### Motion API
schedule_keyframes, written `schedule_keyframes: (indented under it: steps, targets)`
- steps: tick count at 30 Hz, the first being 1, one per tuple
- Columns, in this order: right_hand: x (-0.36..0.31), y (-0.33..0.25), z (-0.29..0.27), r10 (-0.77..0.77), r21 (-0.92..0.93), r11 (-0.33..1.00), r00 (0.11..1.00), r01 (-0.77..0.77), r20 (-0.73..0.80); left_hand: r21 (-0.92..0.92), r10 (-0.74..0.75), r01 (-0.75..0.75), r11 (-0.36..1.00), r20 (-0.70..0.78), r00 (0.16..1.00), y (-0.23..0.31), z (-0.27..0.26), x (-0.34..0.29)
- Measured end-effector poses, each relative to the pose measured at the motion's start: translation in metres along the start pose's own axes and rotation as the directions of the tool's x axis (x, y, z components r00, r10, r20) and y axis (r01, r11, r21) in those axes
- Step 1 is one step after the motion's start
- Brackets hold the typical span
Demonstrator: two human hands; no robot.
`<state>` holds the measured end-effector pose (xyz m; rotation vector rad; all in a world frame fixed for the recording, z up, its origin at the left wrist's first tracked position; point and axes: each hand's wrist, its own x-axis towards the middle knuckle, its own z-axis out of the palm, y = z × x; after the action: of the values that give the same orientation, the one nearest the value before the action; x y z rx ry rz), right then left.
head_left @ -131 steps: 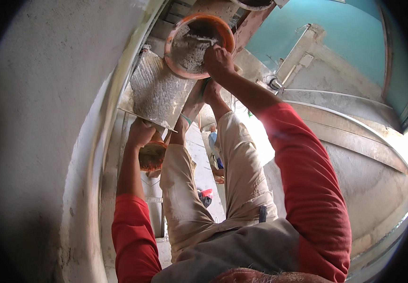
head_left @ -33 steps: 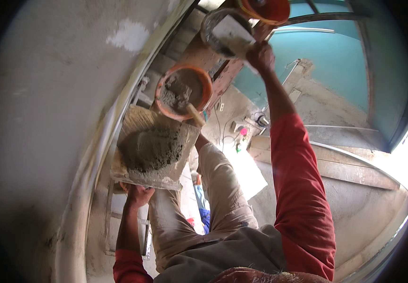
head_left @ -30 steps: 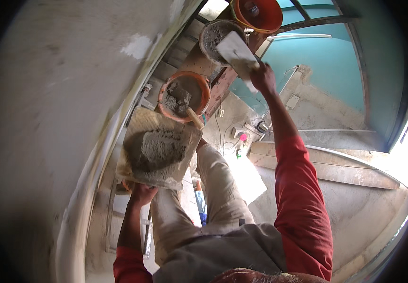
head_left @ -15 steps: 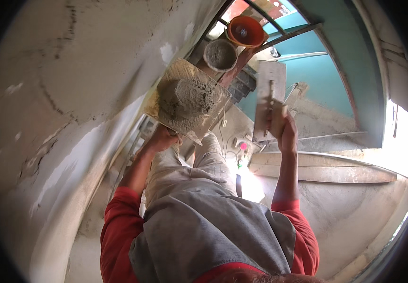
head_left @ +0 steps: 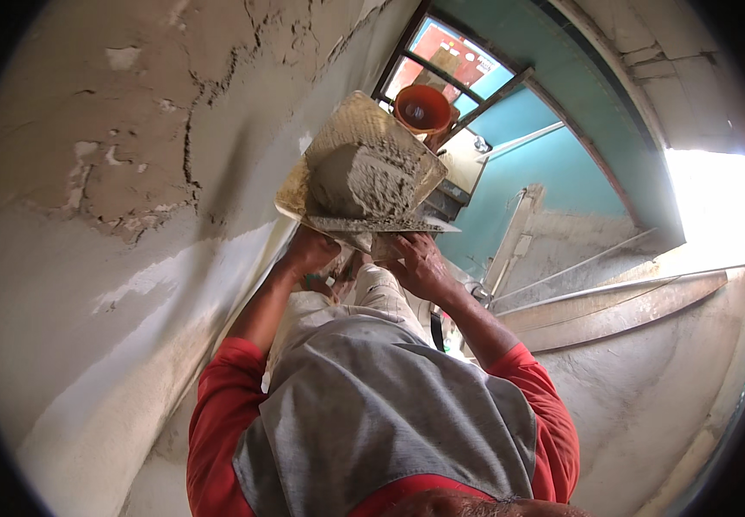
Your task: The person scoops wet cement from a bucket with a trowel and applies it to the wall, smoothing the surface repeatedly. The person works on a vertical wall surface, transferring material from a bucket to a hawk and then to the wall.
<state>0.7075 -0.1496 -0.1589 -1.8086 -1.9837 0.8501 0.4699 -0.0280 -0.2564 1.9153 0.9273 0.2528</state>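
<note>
My left hand [head_left: 310, 250] is closed beneath a square plasterer's hawk [head_left: 351, 112], with the handle itself hidden. A thick heap of wet grey mortar [head_left: 372, 185] sits on the board. My right hand [head_left: 424, 265] grips a flat plastering trowel [head_left: 398, 226], whose blade appears nearly edge-on along the near side of the hawk, up against the mortar. Most of the trowel's handle is covered by my fingers.
At left rises a plastered wall [head_left: 140, 198] with cracks and flaked patches. An orange bucket [head_left: 422, 109] stands beyond the hawk, by a dark metal frame [head_left: 493, 99]. On the right are a teal wall [head_left: 553, 177] and a long curved-looking board [head_left: 622, 310].
My right hand has brought the trowel leftward from out at the right to the hawk's near edge, turning the blade edge-on. The view has shifted, and the hawk now hides the grey mortar bucket.
</note>
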Motion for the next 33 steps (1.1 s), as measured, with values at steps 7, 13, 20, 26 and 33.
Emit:
schedule_keyframes:
  steps: [7,13,20,26,33]
  targets:
    - [0.036,-0.010,-0.009,-0.191,-0.245,0.962,0.943,0.124,-0.271,-0.309,0.172,-0.220,0.925,-0.175,0.969,0.053,-0.096,0.010]
    - [0.054,0.000,-0.040,-0.413,-0.547,0.816,0.849,0.185,-0.329,-0.645,0.369,-0.549,0.531,-0.407,0.835,0.094,-0.144,-0.017]
    - [0.079,-0.001,-0.077,-0.632,-0.591,0.720,0.695,0.363,-0.343,-0.611,0.116,-0.411,0.676,-0.463,0.879,0.084,-0.144,-0.041]
    - [0.121,-0.012,-0.097,-0.791,-0.579,0.585,0.557,0.567,-0.253,0.367,0.061,0.152,0.918,-0.508,0.859,0.038,-0.103,-0.081]
    - [0.173,-0.002,-0.065,-0.816,-0.508,0.508,0.577,0.696,-0.026,-0.031,-0.314,0.386,0.922,-0.643,0.699,-0.020,-0.001,-0.160]
